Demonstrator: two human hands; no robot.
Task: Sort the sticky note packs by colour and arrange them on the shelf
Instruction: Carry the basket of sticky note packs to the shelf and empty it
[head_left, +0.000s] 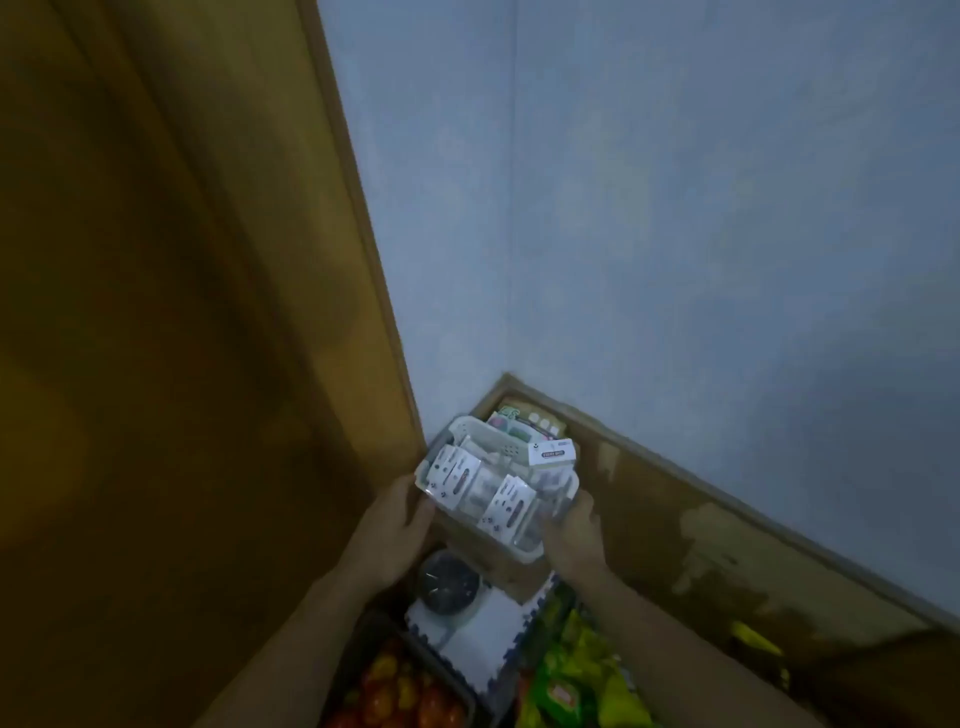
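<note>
Item: clear plastic tray (525, 554), held up in front of a pale blue wall (675, 208).
- Left hand (397, 525): grips the tray's left edge, fingers curled round it.
- Right hand (574, 535): grips the near right corner, fingers curled round it.
- Contents: sticky note packs (452, 470) on white cards, lying tilted inside the tray. Their dark print is too blurred to read.
- White perforated basket (470, 431) at the tray's far end.
- Small white box (552, 451) on the far right rim. It has a dark band with pale lettering, illegible.

Below the tray: round dark dial (448, 582), green snack bags (576, 670), red and orange produce (400, 691).

Left: brown wooden panel (182, 312).
</note>
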